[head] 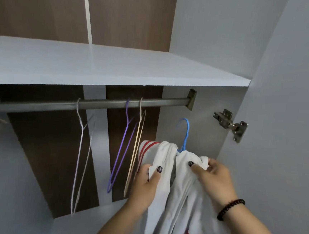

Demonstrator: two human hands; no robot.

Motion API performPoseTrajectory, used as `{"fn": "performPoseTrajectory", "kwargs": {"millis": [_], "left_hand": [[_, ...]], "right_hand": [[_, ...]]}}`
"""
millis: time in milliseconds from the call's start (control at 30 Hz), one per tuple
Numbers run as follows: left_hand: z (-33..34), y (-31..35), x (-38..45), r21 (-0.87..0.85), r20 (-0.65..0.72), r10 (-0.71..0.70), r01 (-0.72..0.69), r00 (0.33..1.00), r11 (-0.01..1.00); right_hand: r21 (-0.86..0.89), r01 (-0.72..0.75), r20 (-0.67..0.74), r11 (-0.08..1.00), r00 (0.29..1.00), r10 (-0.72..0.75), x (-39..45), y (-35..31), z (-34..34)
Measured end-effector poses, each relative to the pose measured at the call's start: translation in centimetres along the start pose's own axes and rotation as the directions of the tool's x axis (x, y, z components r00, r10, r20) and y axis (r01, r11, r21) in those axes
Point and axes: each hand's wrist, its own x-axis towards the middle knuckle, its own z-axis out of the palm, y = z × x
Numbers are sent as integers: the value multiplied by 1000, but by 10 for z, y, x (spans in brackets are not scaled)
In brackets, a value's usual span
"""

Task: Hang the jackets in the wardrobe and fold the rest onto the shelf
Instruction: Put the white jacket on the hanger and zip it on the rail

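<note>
A white jacket (179, 190) with red stripes hangs on a blue hanger (184, 136), held up below the wardrobe rail (98, 103). The hanger's hook is free in the air, a little below and to the right of the rail's end. My left hand (147, 181) grips the jacket's left shoulder fabric. At the right shoulder my right hand (214, 176) pinches the cloth near the collar. A dark bead bracelet sits on the right wrist.
A white hanger (81, 147), a purple hanger (123, 144) and a cream hanger (137, 147) hang bare on the rail. A pale shelf (117, 67) lies above the rail. A door hinge (231, 124) sits on the right wardrobe wall.
</note>
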Motion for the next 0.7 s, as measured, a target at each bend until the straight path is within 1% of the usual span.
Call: {"fn": "performPoseTrajectory", "kwargs": {"millis": [67,133,167,233,300,400,500,600,700], "left_hand": [[-10,-3,21,-54,4,-4,4,1000,999],[-16,-2,37,-136,-45,-24,18,999,991],[-18,-1,46,-181,-47,-40,31,998,983],[-21,0,60,-296,23,-37,42,999,954],[-22,1,70,-340,100,-27,60,995,938],[-18,-5,80,-275,136,-65,100,989,956],[-18,-13,92,-265,69,-111,125,991,956],[-24,-18,107,-229,0,-81,79,997,970],[-29,-25,113,-102,-67,-37,30,997,994]], "right_hand": [[-51,46,-30,998,998,-48,17,-6,18],[-90,80,-53,993,995,-85,33,-12,28],[-112,96,-67,989,992,-104,40,-16,32],[-150,121,-90,981,987,-136,54,-27,39],[-166,138,-108,976,982,-157,67,-37,46],[-163,137,-134,977,978,-159,89,-45,55],[-153,106,-150,983,980,-129,114,-49,63],[-142,77,-159,987,982,-100,138,-48,70],[-191,23,-128,981,991,-48,152,-41,79]]}}
